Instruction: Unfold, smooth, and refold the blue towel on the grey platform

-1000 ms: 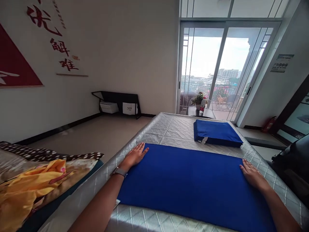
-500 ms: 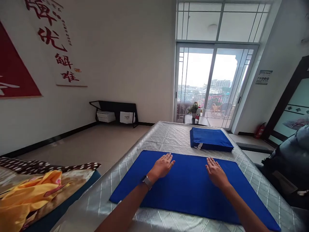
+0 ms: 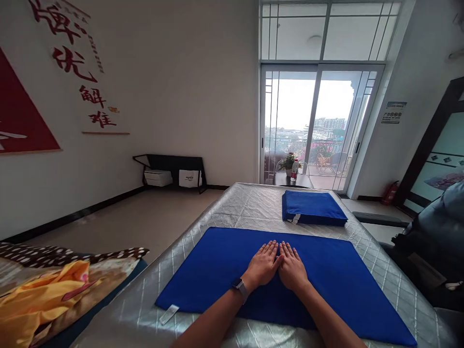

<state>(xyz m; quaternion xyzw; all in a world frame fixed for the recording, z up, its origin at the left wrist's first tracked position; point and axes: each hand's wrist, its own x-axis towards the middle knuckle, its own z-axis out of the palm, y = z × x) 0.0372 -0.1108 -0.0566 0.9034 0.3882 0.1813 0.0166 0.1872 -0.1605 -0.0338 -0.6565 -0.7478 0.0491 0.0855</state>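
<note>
A blue cloth (image 3: 337, 285) lies spread flat on the silver quilted table cover (image 3: 239, 205). Near its middle, my left hand (image 3: 264, 263) rests palm down with straight fingers. My right hand (image 3: 291, 266) lies flat right beside it, thumbs touching or nearly so. Neither hand grips anything. At the cloth's near left corner a white tag (image 3: 168, 314) sticks out. Beyond the far edge sits a stack of folded blue cloths (image 3: 314, 207), with a small white label on its near left side.
To the left are a yellow cloth (image 3: 47, 299) and patterned bedding. A black rack (image 3: 174, 164) with white boxes stands by the wall. Behind the table are a small dark table (image 3: 293, 181) with a bottle and plant. A dark padded item (image 3: 438, 232) is at right.
Both hands have slid inward across the cloth, from well apart to side by side. The white tag at the near left corner now shows fully.
</note>
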